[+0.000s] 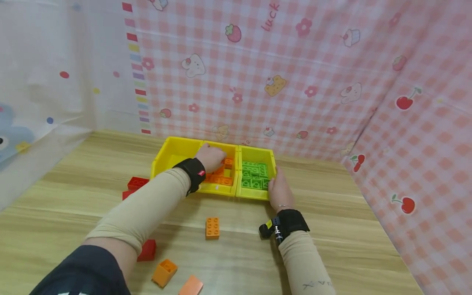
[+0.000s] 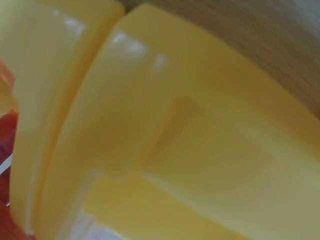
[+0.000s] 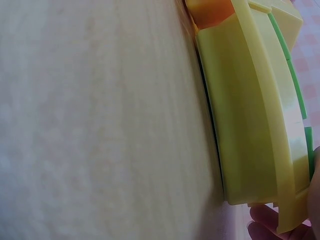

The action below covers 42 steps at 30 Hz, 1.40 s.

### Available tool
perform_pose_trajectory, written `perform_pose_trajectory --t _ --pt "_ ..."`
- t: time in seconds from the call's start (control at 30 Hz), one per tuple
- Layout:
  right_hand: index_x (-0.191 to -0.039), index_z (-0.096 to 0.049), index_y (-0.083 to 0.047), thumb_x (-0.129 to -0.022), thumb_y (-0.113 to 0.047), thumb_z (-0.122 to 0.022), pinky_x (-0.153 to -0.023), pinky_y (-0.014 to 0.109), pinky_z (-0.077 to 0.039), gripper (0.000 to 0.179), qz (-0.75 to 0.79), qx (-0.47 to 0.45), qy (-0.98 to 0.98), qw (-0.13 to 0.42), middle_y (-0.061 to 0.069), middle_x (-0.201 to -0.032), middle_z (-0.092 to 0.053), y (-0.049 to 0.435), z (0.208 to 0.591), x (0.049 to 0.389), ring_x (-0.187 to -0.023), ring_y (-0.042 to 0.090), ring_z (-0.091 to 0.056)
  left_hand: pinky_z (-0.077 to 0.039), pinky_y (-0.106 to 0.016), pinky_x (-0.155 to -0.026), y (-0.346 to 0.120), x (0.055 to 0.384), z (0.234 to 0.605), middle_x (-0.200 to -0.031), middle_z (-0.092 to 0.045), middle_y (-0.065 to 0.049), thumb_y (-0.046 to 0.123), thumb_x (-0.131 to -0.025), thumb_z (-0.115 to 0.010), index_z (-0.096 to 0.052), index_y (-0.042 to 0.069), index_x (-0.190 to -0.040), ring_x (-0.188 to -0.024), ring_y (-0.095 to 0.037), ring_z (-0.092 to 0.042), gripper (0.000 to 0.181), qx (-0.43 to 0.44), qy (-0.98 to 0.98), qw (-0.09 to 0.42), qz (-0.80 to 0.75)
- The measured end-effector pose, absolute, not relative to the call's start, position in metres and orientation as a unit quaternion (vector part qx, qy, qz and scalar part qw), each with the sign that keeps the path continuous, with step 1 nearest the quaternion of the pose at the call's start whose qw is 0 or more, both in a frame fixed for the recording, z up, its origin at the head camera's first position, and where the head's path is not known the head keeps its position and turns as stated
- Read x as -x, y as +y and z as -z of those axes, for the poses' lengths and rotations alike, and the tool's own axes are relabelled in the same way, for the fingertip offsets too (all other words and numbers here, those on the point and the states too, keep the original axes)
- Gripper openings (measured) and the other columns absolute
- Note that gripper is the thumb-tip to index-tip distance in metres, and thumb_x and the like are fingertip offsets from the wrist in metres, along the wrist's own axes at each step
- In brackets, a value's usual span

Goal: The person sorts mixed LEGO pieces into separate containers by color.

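My left hand [image 1: 211,157] reaches down into the middle yellow bin [image 1: 217,191], over several orange bricks [image 1: 221,180]. Its fingertips are mostly hidden, so whether they hold a brick does not show. The left wrist view is mostly filled by the smooth yellow bin walls [image 2: 210,150]. At the bin on the right, filled with flat-laid green bricks [image 1: 254,174], my right hand [image 1: 281,190] grips the side wall. Fingers [image 3: 265,220] curl beneath that bin's rim [image 3: 272,115] in the right wrist view.
The left yellow bin [image 1: 177,143] adjoins the other two. On the wooden table lie an orange brick [image 1: 212,228] in front of the bins, another orange brick [image 1: 164,273] nearer, a paler orange piece [image 1: 191,285], and red bricks [image 1: 138,183] at left, partly behind my left arm.
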State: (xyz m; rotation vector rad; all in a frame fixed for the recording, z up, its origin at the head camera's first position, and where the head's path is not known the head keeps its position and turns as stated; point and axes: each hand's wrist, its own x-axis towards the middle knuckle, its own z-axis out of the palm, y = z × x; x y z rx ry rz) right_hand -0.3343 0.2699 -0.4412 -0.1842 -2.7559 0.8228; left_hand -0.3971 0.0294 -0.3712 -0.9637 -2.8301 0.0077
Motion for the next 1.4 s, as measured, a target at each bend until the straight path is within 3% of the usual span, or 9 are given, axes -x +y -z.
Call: perform_pose_trajectory --t 0.17,0.47,0.7,0.83,1.07,1.23,1.4 --pt "-0.146 -0.023 -0.008 -0.099 -0.017 -0.037 -0.101 0.044 -0.033 0.05 -0.291 0.066 -0.946 0.124 0.015 -0.144 -0.037 0.268 0.441 0.332 -0.127 0.028 -0.041 -0.035 -0.052 -0.094 0.032 0.399 0.378 -0.09 -0.067 -0.005 0.015 -0.09 -0.057 -0.067 0.01 -0.091 -0.089 -0.023 -0.061 0.011 0.313 -0.947 0.068 -0.003" --pt "-0.147 -0.021 -0.008 -0.1 -0.02 -0.035 -0.105 0.042 -0.029 0.05 -0.296 0.073 -0.945 0.12 0.013 -0.146 -0.034 0.27 0.44 0.335 -0.13 0.026 -0.037 -0.033 -0.056 -0.095 0.032 0.405 0.388 -0.087 -0.066 -0.004 0.016 -0.092 -0.055 -0.066 0.01 -0.087 -0.088 -0.025 -0.062 0.013 0.315 -0.947 0.063 0.01" --pt "-0.146 -0.022 -0.007 -0.1 -0.019 -0.035 -0.105 0.042 -0.028 0.05 -0.299 0.068 -0.944 0.12 0.014 -0.146 -0.033 0.269 0.439 0.333 -0.13 0.027 -0.036 -0.033 -0.055 -0.097 0.029 0.401 0.39 -0.1 -0.067 -0.008 0.013 -0.095 -0.05 -0.068 0.009 -0.1 -0.098 -0.026 -0.06 0.018 0.33 -0.943 0.049 0.012" --pt "-0.146 -0.022 -0.007 -0.1 -0.018 -0.035 -0.105 0.043 -0.028 0.05 -0.302 0.069 -0.943 0.117 0.014 -0.146 -0.033 0.269 0.44 0.333 -0.13 0.027 -0.036 -0.037 -0.052 -0.094 0.026 0.395 0.39 -0.1 -0.066 -0.006 0.011 -0.093 -0.053 -0.069 0.01 -0.103 -0.098 -0.024 -0.06 0.019 0.356 -0.931 0.075 0.016" --pt "-0.146 -0.022 -0.007 -0.1 -0.018 -0.035 -0.103 0.044 -0.03 0.05 -0.298 0.071 -0.945 0.116 0.015 -0.145 -0.035 0.268 0.439 0.333 -0.129 0.028 -0.039 -0.041 -0.042 -0.089 0.018 0.354 0.384 -0.106 -0.065 -0.003 0.008 -0.089 -0.06 -0.069 0.013 -0.106 -0.1 -0.019 -0.059 0.02 0.488 -0.863 0.131 -0.007" --pt "-0.147 -0.021 -0.008 -0.1 -0.019 -0.035 -0.104 0.044 -0.03 0.05 -0.297 0.072 -0.946 0.111 0.015 -0.146 -0.034 0.268 0.439 0.333 -0.129 0.028 -0.038 -0.042 -0.037 -0.088 0.008 0.313 0.382 -0.106 -0.064 0.001 0.011 -0.087 -0.063 -0.069 0.014 -0.105 -0.099 -0.016 -0.058 0.019 0.575 -0.81 0.113 -0.039" --pt "-0.147 -0.021 -0.008 -0.1 -0.019 -0.034 -0.104 0.044 -0.03 0.05 -0.302 0.071 -0.944 0.11 0.015 -0.146 -0.034 0.269 0.438 0.333 -0.129 0.028 -0.039 -0.041 -0.033 -0.09 -0.004 0.28 0.384 -0.108 -0.063 0.003 0.016 -0.084 -0.068 -0.067 0.017 -0.11 -0.101 -0.013 -0.056 0.025 0.6 -0.792 0.075 -0.089"
